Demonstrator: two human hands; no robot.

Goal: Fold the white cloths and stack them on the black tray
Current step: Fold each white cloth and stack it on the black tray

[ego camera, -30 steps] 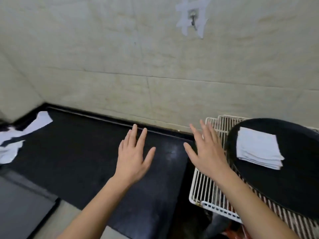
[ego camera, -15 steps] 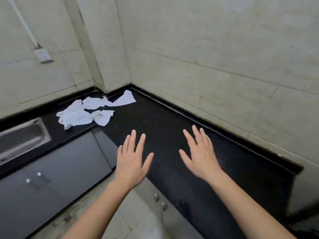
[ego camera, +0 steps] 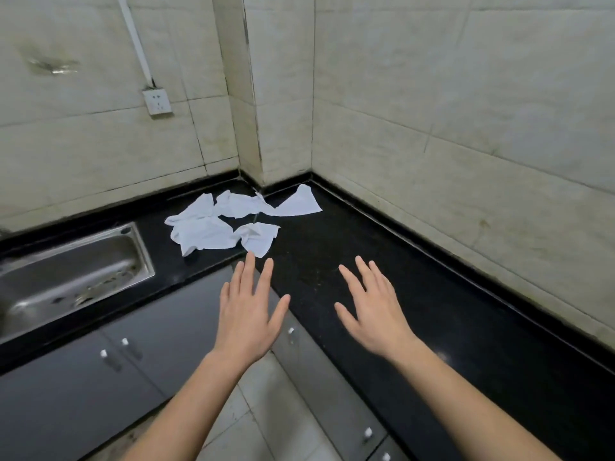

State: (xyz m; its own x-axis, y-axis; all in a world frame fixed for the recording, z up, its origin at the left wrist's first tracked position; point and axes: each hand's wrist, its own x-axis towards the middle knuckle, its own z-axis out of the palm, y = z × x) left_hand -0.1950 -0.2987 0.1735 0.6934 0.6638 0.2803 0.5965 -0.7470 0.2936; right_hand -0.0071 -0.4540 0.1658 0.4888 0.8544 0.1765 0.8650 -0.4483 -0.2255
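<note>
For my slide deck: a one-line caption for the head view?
Left hand and right hand, open, hover near crumpled white cloths on a black counter.

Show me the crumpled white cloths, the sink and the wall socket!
white cloths (ego camera: pixel 213 236): head view, on the biggest crumpled cloth in the pile.
sink (ego camera: pixel 83 261): head view, on its bare metal basin.
wall socket (ego camera: pixel 157 101): head view, on its white faceplate.

We see crumpled white cloths (ego camera: pixel 229 224) on a speckled black counter (ego camera: pixel 382 294), a silvery steel sink (ego camera: pixel 66 271) at left, dark grey cabinet doors (ego camera: pixel 100 377) with white knobs, and cream, faintly streaked wall tiles (ego camera: pixel 466 111).
</note>
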